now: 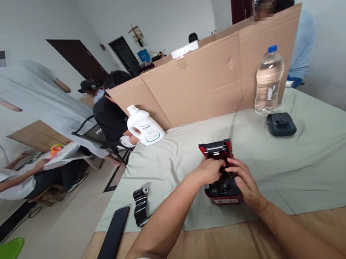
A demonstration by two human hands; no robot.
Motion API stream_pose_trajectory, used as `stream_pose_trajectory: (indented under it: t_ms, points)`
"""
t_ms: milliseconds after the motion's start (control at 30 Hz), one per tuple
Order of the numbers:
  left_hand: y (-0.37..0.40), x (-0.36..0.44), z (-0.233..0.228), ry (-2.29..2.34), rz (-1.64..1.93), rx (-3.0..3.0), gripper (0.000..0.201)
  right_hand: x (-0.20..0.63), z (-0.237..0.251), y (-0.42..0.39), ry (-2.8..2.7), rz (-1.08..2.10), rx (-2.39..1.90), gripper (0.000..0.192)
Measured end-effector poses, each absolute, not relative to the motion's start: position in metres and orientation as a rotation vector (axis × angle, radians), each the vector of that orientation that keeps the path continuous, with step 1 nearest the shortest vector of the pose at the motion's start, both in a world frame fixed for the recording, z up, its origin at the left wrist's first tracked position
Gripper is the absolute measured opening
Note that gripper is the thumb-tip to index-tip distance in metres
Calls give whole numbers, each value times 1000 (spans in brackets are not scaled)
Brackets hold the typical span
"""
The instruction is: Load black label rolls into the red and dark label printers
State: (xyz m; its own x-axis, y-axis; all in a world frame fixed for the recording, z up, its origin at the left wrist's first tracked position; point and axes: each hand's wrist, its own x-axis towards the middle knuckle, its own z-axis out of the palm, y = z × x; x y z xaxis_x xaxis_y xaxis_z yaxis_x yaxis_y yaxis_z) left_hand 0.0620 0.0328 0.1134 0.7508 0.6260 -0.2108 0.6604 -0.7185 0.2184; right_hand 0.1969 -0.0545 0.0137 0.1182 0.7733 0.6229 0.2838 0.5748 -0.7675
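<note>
A red and black machine that looks like a small label printer (223, 199) sits on the cloth in front of me, its lid raised at the far side. My left hand (210, 170) reaches into the raised part with bent fingers; whatever they pinch is hidden. Along the machine's right side lies my right hand (246, 181), fingers curled over the edge and thumb below. Dark, film-like material (223, 182) shows in the body under my hands. Left of my forearm, several black ribbon rolls (141, 206) lie on the cloth, partly covered by the arm.
A long flat dark piece (112, 239) lies at the table's left edge. A white jug (145, 126) and a water bottle (269, 80) stand before a cardboard screen (202, 87). A dark boxy device (281, 124) rests at the right. Other people are beyond and to the left.
</note>
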Motion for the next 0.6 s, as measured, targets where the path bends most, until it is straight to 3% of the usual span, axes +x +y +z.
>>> stream_pose_trajectory:
  t_ms: [200, 500, 600]
  points:
    - [30, 57, 108, 970, 96, 2606, 29, 199, 15, -54, -1485, 389, -986, 21]
    - [14, 29, 107, 1115, 1234, 2305, 28, 200, 24, -62, -1559, 315, -897, 17]
    - [19, 27, 101, 1127, 1219, 2261, 42, 201, 24, -63, -1561, 294, -903, 15]
